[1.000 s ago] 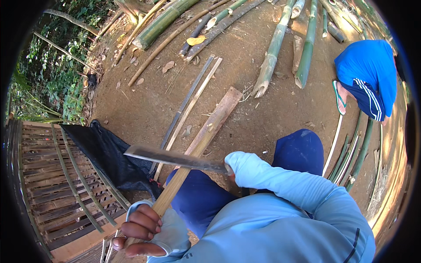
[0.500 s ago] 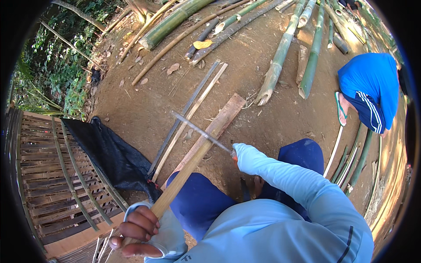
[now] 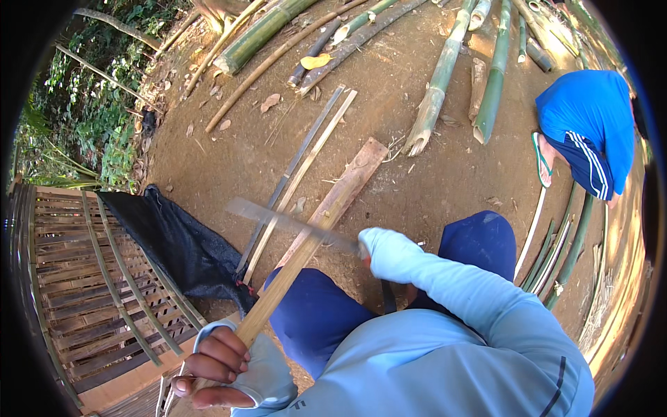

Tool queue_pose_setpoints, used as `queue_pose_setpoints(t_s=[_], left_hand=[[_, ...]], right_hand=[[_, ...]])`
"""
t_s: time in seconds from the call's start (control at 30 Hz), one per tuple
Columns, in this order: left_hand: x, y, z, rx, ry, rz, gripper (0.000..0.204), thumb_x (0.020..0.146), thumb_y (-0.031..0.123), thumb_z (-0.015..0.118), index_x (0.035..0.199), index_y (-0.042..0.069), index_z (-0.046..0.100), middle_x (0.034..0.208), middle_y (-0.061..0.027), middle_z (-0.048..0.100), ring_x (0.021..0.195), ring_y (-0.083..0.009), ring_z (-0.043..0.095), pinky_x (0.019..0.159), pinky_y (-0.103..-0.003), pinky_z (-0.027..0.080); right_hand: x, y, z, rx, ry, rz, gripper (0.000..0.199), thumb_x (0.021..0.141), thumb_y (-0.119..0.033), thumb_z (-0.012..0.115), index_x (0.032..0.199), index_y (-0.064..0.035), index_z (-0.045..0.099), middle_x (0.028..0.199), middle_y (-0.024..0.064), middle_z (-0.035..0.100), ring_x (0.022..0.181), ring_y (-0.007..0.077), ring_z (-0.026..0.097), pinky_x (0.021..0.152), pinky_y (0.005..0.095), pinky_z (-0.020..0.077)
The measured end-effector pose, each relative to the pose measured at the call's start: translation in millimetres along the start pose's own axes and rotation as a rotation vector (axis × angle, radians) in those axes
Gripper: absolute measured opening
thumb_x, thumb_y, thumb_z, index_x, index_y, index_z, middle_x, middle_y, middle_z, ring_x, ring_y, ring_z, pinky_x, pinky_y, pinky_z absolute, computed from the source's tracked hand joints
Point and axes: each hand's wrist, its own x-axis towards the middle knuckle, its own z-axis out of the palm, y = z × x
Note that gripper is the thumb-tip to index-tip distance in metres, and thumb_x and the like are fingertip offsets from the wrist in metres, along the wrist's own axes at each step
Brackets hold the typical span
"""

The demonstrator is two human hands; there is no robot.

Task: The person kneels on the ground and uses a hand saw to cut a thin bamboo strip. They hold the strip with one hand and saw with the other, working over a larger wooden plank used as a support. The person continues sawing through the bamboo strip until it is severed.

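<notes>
My left hand [image 3: 219, 365] is closed around the near end of a long, flat bamboo slat [image 3: 283, 290]. The slat slants up to the right past my left knee, its far end over a reddish-brown wooden plank [image 3: 361, 165] on the ground. My right hand [image 3: 366, 251], mostly covered by the pale blue sleeve, grips a machete by its handle. The blurred machete blade [image 3: 271, 217] points left and crosses the slat near its far end; whether it touches cannot be told. Beyond lie a dark strip [image 3: 295, 161] and a pale strip [image 3: 316, 149], side by side.
A slatted bamboo panel [image 3: 104, 278] with black netting [image 3: 184, 243] stands at the left. Bamboo poles [image 3: 441, 83] lie across the far ground. A person in a blue shirt [image 3: 587, 108] crouches at the right, near green bamboo lengths [image 3: 571, 257].
The machete's tip has swung left and nearer to me, and more of the blade's flat shows. My right hand has shifted slightly left. My left hand keeps its hold on the slat.
</notes>
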Motion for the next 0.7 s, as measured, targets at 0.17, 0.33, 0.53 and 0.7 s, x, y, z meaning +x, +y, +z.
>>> queue_pose_setpoints(t_s=[0.17, 0.33, 0.53, 0.7], left_hand=[[4.4, 5.8, -8.1, 0.062, -0.005, 0.007, 0.040, 0.100, 0.046, 0.038, 0.118, 0.010, 0.043, 0.063, 0.0018, 0.037, 0.046, -0.0081, 0.037, 0.042, -0.022, 0.037], [-0.3, 5.7, -3.1, 0.002, -0.043, -0.003, 0.039, 0.101, 0.045, 0.036, 0.118, 0.011, 0.045, 0.063, 0.0033, 0.034, 0.047, -0.0075, 0.034, 0.042, -0.021, 0.035], [-0.8, 6.0, -11.8, 0.031, -0.024, 0.000, 0.040, 0.101, 0.045, 0.036, 0.119, 0.011, 0.044, 0.063, 0.0033, 0.035, 0.047, -0.0075, 0.034, 0.043, -0.021, 0.036], [-1.9, 1.2, 3.9, -0.007, -0.020, 0.018, 0.038, 0.101, 0.044, 0.037, 0.119, 0.012, 0.044, 0.063, 0.0034, 0.035, 0.047, -0.0072, 0.034, 0.043, -0.022, 0.036]], right_hand=[[-11.6, -29.8, -17.3, 0.091, -0.118, 0.146, 0.023, 0.073, -0.014, 0.068, 0.092, -0.0043, 0.059, 0.087, 0.0224, 0.064, 0.082, 0.0394, 0.064, 0.069, 0.0465, 0.0512], [-11.4, -5.6, -5.1, -0.015, 0.058, -0.012, 0.021, 0.074, -0.012, 0.066, 0.093, -0.0056, 0.059, 0.083, 0.0211, 0.064, 0.080, 0.0390, 0.064, 0.069, 0.0451, 0.0514], [-20.3, -46.1, -19.2, -0.175, -0.183, 0.014, 0.022, 0.072, -0.013, 0.066, 0.093, -0.0082, 0.063, 0.083, 0.0195, 0.066, 0.081, 0.0388, 0.065, 0.070, 0.0455, 0.0520], [35.7, 49.0, 18.4, -0.010, 0.131, 0.183, 0.012, 0.078, -0.013, 0.062, 0.088, -0.0065, 0.059, 0.078, 0.0200, 0.063, 0.075, 0.0398, 0.064, 0.064, 0.0464, 0.0497]])
